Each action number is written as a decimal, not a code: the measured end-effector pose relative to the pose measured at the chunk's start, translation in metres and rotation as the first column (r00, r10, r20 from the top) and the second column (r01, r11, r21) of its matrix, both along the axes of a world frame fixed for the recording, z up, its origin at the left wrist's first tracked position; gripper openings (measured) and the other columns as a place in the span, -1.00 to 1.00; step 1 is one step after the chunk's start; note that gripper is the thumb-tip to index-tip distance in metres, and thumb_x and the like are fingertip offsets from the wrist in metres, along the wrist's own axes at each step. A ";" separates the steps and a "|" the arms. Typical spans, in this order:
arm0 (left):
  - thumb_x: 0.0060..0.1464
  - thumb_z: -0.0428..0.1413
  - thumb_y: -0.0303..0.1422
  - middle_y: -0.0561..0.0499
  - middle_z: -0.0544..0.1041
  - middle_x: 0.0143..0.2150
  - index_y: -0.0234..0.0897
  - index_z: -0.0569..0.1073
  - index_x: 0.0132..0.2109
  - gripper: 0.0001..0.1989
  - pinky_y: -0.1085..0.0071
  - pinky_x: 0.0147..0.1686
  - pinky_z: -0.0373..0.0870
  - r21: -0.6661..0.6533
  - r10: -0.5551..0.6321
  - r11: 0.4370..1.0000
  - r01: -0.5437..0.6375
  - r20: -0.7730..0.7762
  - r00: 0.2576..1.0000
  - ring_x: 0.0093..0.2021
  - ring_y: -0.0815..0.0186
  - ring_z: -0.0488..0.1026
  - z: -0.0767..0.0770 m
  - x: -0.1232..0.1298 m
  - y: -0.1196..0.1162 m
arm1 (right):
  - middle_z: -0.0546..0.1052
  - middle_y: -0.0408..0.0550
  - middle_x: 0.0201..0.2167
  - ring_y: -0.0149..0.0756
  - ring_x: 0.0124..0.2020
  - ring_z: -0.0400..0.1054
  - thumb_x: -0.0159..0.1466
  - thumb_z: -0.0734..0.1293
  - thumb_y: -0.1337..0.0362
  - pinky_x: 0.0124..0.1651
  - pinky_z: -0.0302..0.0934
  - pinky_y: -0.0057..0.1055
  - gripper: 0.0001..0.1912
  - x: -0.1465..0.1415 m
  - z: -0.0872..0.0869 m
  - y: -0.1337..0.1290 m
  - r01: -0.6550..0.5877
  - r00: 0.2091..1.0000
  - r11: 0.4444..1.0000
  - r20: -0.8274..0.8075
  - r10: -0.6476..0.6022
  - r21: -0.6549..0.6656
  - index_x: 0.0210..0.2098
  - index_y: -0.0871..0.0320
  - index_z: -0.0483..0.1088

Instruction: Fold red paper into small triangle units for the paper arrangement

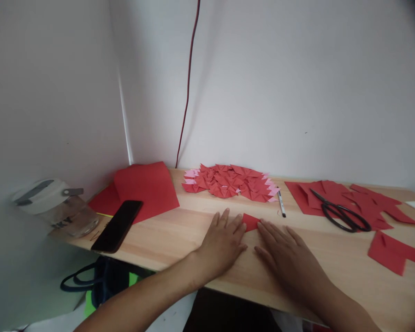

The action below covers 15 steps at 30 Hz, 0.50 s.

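A small piece of red paper (251, 222) lies on the wooden table between my two hands. My left hand (224, 237) rests flat with fingers spread, its fingertips at the paper's left edge. On the other side my right hand (280, 244) lies flat, its fingertips touching the paper's right corner. Parts of the paper may be hidden under the fingers. Just behind it, a cluster of folded red and pink paper pieces (231, 182) sits against the wall. A white pen (281, 204) with a dark cap lies to the right of that cluster.
Black-handled scissors (342, 216) lie on red paper scraps (327, 191) at the right, near another red offcut (389, 253). At the left are large red sheets (148, 189), a black phone (117, 226) and a clear bottle (67, 210). A red cord (187, 92) hangs down the wall.
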State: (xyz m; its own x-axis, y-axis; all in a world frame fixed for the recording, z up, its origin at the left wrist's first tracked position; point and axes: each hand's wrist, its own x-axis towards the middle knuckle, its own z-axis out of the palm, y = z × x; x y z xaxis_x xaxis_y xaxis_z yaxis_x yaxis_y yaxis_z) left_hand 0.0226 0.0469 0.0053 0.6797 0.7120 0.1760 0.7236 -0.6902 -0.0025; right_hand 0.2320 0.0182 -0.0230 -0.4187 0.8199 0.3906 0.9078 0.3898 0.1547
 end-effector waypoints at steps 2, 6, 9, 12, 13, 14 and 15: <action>0.27 -0.15 -0.18 -0.13 0.19 0.31 -0.30 0.21 0.24 -0.52 0.00 0.23 0.05 -0.026 0.005 1.000 -0.005 0.024 1.000 0.33 -0.01 0.01 -0.001 0.003 -0.005 | 0.43 0.18 0.10 -0.03 0.09 0.34 0.34 0.05 0.14 0.08 0.19 0.03 -0.50 -0.001 0.003 -0.002 -0.014 1.000 1.000 -0.010 0.014 0.010 0.06 0.30 0.39; 0.26 -0.09 -0.20 -0.13 0.22 0.29 -0.33 0.26 0.19 -0.55 0.03 0.24 0.05 -0.041 0.010 0.999 -0.006 0.078 0.997 0.30 0.00 0.08 -0.003 0.003 -0.019 | 0.51 0.15 0.00 -0.05 0.00 0.40 0.31 0.11 0.24 0.02 0.22 -0.02 -0.61 -0.001 0.010 -0.010 -0.064 0.996 0.998 -0.057 0.064 0.010 -0.03 0.27 0.43; 0.23 -0.02 -0.30 -0.09 0.36 0.17 -0.32 0.37 0.06 -0.69 0.13 0.24 0.08 -0.047 -0.011 0.999 0.018 0.137 0.990 0.22 0.10 0.20 -0.006 0.001 -0.030 | 0.54 0.11 -0.08 -0.11 -0.09 0.43 0.31 0.12 0.28 -0.08 0.27 -0.12 -0.66 0.001 0.013 -0.018 -0.068 0.987 0.998 -0.145 0.065 -0.017 -0.05 0.22 0.42; 0.20 0.03 -0.39 -0.01 0.48 -0.04 -0.30 0.41 -0.04 -0.80 0.26 0.15 0.20 -0.062 -0.032 0.997 0.047 0.218 0.975 0.05 0.22 0.32 -0.007 0.001 -0.039 | 0.53 0.09 -0.11 -0.14 -0.10 0.41 0.31 0.14 0.29 -0.13 0.26 -0.17 -0.68 0.004 0.014 -0.024 -0.046 0.971 0.997 -0.238 0.031 -0.057 0.00 0.20 0.36; 0.18 0.06 -0.39 0.00 0.49 -0.09 -0.29 0.41 -0.04 -0.80 0.26 0.10 0.25 -0.073 -0.022 0.997 0.040 0.234 0.972 0.00 0.22 0.34 -0.006 0.001 -0.042 | 0.51 0.08 -0.11 -0.13 -0.11 0.40 0.31 0.16 0.28 -0.13 0.26 -0.18 -0.69 0.004 0.015 -0.025 -0.045 0.966 0.996 -0.259 0.023 -0.080 0.00 0.18 0.35; 0.16 0.09 -0.39 0.00 0.49 -0.11 -0.29 0.41 -0.03 -0.77 0.25 0.05 0.29 -0.086 0.000 0.996 0.021 0.241 0.971 -0.02 0.20 0.34 -0.004 0.002 -0.043 | 0.50 0.07 -0.12 -0.13 -0.12 0.39 0.30 0.18 0.27 -0.13 0.25 -0.18 -0.70 0.004 0.016 -0.026 -0.044 0.961 0.993 -0.276 0.012 -0.109 0.00 0.16 0.35; 0.13 0.12 -0.37 0.00 0.49 -0.12 -0.29 0.40 -0.02 -0.74 0.23 0.00 0.32 -0.104 0.023 0.995 0.002 0.235 0.972 -0.04 0.18 0.33 -0.002 0.003 -0.044 | 0.50 0.05 -0.14 -0.13 -0.14 0.38 0.29 0.21 0.26 -0.14 0.24 -0.17 -0.73 0.004 0.017 -0.026 -0.043 0.957 0.989 -0.289 0.001 -0.140 -0.03 0.15 0.36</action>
State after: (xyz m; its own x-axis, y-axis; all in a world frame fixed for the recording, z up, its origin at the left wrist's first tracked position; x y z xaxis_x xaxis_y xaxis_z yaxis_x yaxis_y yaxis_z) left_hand 0.0253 0.0027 0.0038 0.6203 0.7415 0.2558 0.7024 -0.6703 0.2396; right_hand 0.2356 -0.0079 -0.0065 -0.3246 0.8680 0.3757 0.8965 0.4090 -0.1705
